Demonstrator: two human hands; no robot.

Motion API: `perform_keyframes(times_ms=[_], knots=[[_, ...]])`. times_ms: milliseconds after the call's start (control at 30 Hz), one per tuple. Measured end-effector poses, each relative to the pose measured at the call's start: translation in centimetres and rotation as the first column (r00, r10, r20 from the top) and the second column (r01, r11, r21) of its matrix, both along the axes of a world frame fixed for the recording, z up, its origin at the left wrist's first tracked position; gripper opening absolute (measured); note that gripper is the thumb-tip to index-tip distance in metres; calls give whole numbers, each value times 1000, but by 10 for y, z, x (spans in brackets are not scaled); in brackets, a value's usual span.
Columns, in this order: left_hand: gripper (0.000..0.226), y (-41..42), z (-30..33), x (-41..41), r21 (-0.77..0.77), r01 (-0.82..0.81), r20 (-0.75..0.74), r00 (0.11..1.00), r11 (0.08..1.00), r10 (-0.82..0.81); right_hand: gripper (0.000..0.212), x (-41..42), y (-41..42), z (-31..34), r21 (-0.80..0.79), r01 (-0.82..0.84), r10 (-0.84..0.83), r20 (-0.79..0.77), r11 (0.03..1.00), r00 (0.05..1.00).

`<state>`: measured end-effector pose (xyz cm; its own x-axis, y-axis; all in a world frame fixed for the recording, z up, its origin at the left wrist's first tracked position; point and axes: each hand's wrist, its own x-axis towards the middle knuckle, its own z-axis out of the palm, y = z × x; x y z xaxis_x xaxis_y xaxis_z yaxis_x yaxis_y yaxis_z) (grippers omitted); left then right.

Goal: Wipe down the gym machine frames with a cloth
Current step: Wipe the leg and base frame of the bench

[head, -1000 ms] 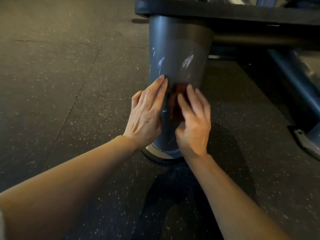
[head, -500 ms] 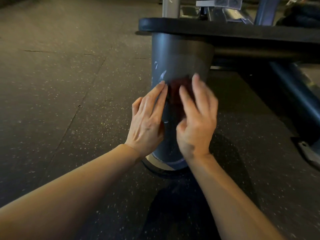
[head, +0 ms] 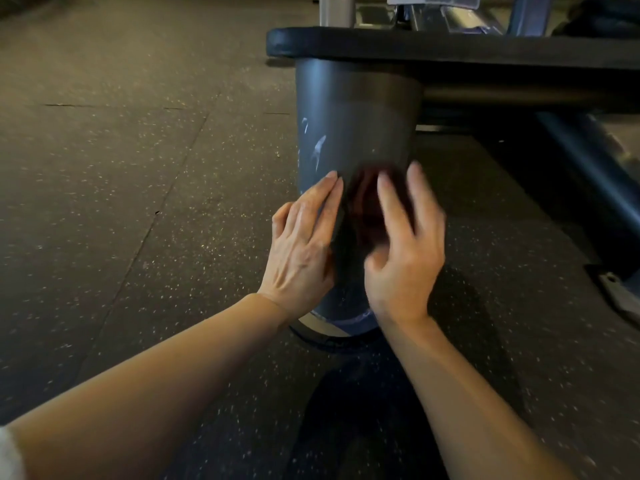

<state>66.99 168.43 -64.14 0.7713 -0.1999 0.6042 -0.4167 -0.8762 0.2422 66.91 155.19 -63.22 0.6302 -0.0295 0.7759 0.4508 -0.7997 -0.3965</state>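
Pressing flat against the thick grey leg (head: 349, 133) of the gym machine, the left hand (head: 301, 251) lies with its fingers straight and close together, the tips pointing up along the curved surface. The right hand (head: 405, 251) is just beside it on the same leg, blurred by movement; its fingers are straight and a little spread, and they press on a dark reddish cloth (head: 367, 209) which lies between the two hands on the front of the leg. The cloth is smeared in the picture, so its edges and folds cannot be told, and I cannot tell if the right thumb hooks under it or only touches it. Pale scratch marks (head: 317, 150) show on the leg above the left fingertips. The leg stands on a round foot (head: 332, 329) on the dark speckled rubber floor (head: 121, 202) and goes up to a black padded bench top (head: 450, 46). To the right, a darker frame bar (head: 588, 174) runs down toward the floor — well apart from both hands. Both forearms are bare, and a bit of white sleeve (head: 8, 455) shows at the lower left edge.
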Motion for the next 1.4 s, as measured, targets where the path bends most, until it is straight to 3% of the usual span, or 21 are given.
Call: perform_keyframes(times_ms=[67,133,267,367,433,500,600,667,733,867,900,967,1067,1200,1300,1400], knots=[[68,-1,-1,0,-19,2,-4,1000,1000,-2,54,17,8,30,-6,27,-27,32,1000,999],[68,0,-3,0,-28,-7,-10,1000,1000,7,61,28,12,35,-122,25,-22,27,992,999],[70,2,-7,-2,-16,0,-15,1000,1000,0,58,11,0,-19,-201,-37,22,-78,979,997],[68,0,-7,-4,-12,-9,-26,1000,1000,9,54,-6,-2,-37,-94,-36,24,-127,995,992],[67,-3,-5,-5,-13,-7,-21,1000,1000,7,44,-5,3,-19,33,-5,7,-51,999,999],[68,-4,-4,-5,-12,4,-16,1000,1000,-4,47,4,9,8,114,-1,-2,29,994,1000],[68,-1,-5,-4,-13,-8,-11,1000,1000,8,54,22,13,31,-8,-25,25,18,1000,1000],[68,3,-8,-2,-12,-29,-9,1000,1000,29,58,23,9,16,-90,-72,67,-54,993,996],[70,5,-14,-4,4,-21,-30,999,1000,22,62,9,-1,-20,-74,-108,96,-146,991,985],[71,3,-22,-13,49,13,-79,997,999,-10,73,-21,-16,-61,192,43,46,-435,981,899],[71,2,-22,-14,59,19,-88,996,998,-14,72,-20,-16,-56,258,111,16,-444,960,896],[72,2,-22,-14,70,20,-102,995,997,-13,67,-7,-14,-29,344,148,-34,-315,927,949],[75,3,-20,-13,72,22,-120,993,997,-13,61,22,-4,14,306,14,36,-159,952,987],[73,3,-23,-15,71,13,-124,992,997,-4,60,10,6,-18,200,-26,76,-248,979,966],[71,4,-32,-19,105,16,-130,991,994,-2,51,-30,2,-81,242,24,69,-370,970,927],[71,7,-42,-25,140,22,-156,988,990,0,57,-38,4,-83,278,63,52,-387,959,921]])
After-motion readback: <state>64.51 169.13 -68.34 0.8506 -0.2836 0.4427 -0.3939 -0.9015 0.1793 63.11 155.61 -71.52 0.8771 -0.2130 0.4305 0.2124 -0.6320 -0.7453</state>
